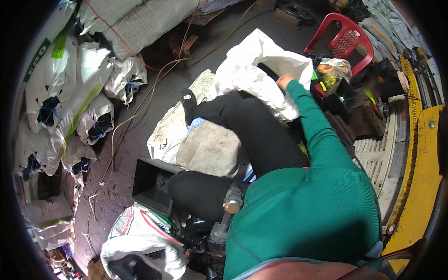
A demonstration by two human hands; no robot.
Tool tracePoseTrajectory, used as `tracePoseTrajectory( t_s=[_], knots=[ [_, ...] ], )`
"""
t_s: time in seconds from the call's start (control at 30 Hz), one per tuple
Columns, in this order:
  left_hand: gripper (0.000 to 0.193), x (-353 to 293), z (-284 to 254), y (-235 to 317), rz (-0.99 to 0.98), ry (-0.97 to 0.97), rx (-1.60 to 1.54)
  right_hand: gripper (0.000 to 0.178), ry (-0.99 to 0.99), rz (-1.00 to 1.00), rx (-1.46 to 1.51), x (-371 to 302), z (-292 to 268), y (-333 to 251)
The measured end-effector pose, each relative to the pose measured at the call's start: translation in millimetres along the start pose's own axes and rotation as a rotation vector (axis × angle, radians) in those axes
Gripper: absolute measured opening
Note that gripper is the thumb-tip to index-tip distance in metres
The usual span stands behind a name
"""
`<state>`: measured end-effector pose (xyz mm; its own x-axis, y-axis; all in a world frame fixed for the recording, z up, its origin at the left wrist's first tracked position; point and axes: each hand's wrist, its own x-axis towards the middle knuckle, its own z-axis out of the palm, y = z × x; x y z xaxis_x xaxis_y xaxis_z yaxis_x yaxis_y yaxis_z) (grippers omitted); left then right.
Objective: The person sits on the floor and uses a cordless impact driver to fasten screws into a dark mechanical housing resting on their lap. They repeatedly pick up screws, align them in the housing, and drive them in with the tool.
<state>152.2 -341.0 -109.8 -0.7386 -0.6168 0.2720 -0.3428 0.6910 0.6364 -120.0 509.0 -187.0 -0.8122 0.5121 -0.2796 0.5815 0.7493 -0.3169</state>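
Observation:
My right hand, at the end of a green sleeve, is at the mouth of a large white sack. Its fingers look curled; what they hold, if anything, is hidden. Just beside the fingers a dark patch shows inside the sack's opening. My left hand is out of view. The sack stands against my stretched-out leg in black trousers. Between my legs lies a stained, pale cloth-like piece. Beside my bent knee sits a black rectangular bin.
Another open white sack with dark contents stands at the lower left. Filled white sacks are stacked along the left. A loose hose runs over the floor. At right are a red plastic chair, a dark box and yellow machinery.

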Motion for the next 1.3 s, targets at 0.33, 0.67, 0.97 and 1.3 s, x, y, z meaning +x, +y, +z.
tracePoseTrajectory(
  t_s=[0.33, 0.67, 0.97, 1.3],
  knots=[
    [0.050, -68, 222, 271, -0.713, -0.889, -1.056, 0.038, -0.142, -0.079, 0.110, 43, 108, 21],
    [0.067, -35, 409, 172, -0.533, -0.704, -0.310, 0.037, -0.221, -0.323, -0.062, 58, 119, 13],
    [0.044, -77, 287, 227, 0.269, -0.554, -0.073, 0.026, 0.246, -0.367, 0.698, -29, -50, -1],
    [0.041, -149, 120, 242, -0.180, -1.200, -0.319, 0.026, -0.756, -0.558, 0.849, -163, 73, -205]
  ],
)
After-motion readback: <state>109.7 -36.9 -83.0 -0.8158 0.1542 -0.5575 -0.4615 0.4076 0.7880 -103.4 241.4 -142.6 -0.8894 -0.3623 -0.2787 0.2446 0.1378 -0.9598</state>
